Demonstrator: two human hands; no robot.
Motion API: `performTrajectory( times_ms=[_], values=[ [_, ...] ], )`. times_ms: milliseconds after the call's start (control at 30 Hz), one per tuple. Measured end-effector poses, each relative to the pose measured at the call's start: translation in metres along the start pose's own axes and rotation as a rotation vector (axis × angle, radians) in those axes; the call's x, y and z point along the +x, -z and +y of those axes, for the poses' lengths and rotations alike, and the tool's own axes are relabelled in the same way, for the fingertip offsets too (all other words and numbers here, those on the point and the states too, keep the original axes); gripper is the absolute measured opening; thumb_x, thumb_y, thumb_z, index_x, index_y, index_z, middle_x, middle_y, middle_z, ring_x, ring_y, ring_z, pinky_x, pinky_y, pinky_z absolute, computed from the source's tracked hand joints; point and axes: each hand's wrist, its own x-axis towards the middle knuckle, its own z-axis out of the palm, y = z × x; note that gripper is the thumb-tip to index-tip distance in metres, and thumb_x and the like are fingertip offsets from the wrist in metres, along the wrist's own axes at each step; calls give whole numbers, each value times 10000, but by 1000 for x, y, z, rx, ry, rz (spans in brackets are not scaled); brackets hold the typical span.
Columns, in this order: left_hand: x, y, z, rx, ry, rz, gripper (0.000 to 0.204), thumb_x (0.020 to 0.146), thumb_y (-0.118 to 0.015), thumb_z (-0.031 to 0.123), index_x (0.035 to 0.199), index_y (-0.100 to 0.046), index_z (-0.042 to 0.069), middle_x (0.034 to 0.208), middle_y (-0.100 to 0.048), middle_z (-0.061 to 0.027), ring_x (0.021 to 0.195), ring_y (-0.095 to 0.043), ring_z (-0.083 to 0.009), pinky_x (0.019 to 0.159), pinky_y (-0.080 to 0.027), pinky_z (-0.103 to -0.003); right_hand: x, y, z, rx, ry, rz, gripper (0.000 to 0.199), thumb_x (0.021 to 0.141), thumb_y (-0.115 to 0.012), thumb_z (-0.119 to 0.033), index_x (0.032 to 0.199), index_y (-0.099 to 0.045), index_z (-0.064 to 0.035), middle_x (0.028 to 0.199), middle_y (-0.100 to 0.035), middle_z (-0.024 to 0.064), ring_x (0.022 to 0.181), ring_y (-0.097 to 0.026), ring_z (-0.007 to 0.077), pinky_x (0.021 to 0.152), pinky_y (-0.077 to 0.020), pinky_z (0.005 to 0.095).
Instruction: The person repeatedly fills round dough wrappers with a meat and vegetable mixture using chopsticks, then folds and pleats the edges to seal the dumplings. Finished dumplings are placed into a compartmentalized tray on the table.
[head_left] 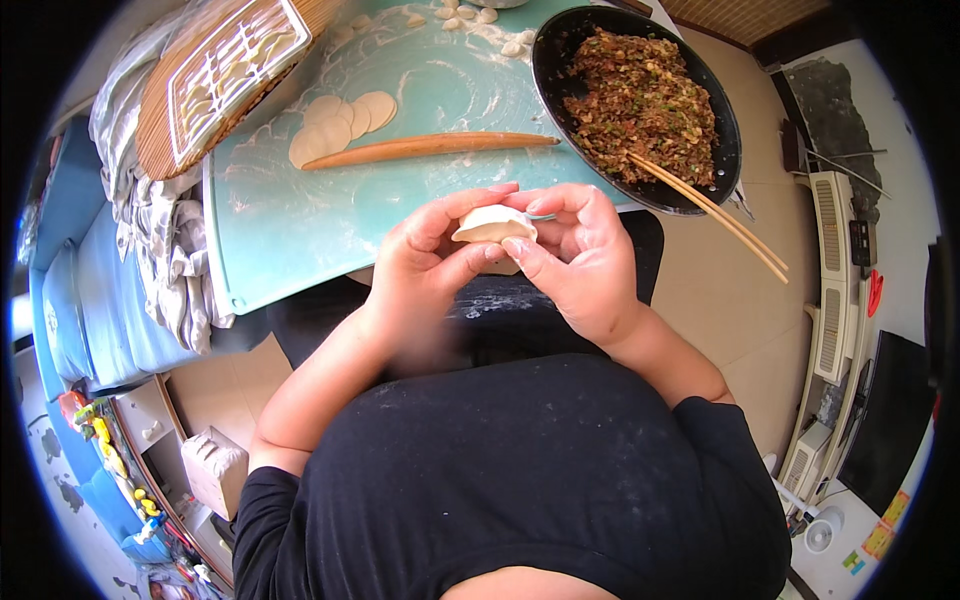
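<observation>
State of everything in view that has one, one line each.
Dumpling: folded over, held in both hands
Left hand: pinching dumpling
Right hand: pinching dumpling
Wrappers: flat, overlapping
Mat: partly dusted with flour
Rolling pin: lying on mat
Filling: chopped, mixed
Pan: holding filling
Chopsticks: tips in filling, ends beyond rim
Dough pieces: small lumps
Screen: dark

Dumpling [495, 222] partly hidden by left hand [418, 255] and right hand [595, 258], woven tray [160, 115] cropped above, colourful items [103, 430] indistinct
</observation>
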Motion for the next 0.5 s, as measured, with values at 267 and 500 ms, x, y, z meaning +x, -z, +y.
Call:
performTrajectory(
  times_ms=[267, 500],
  values=[
    [-5, 4, -9, -96, -15, 67, 352, 830, -596, 61, 1155, -485, -15, 1134, -569, -163, 1038, -552, -201, 890, -450, -315, 24, 31, -16, -950, 371, -298, 215, 832, -570, -188, 690, -492, -48, 645, -515, 107, 544, -510, 311, 474, -396, 373],
    [-8, 5, -5, -29, 38, 15, 387, 821, -588, -11, 1189, -471, -11, 1124, -570, -127, 1017, -556, -172, 881, -465, -299, 28, 26, -21, -1020, 398, -410, 181, 810, -572, -178, 694, -503, -57, 646, -529, 106, 566, -529, 302, 489, -414, 380]
  ],
)
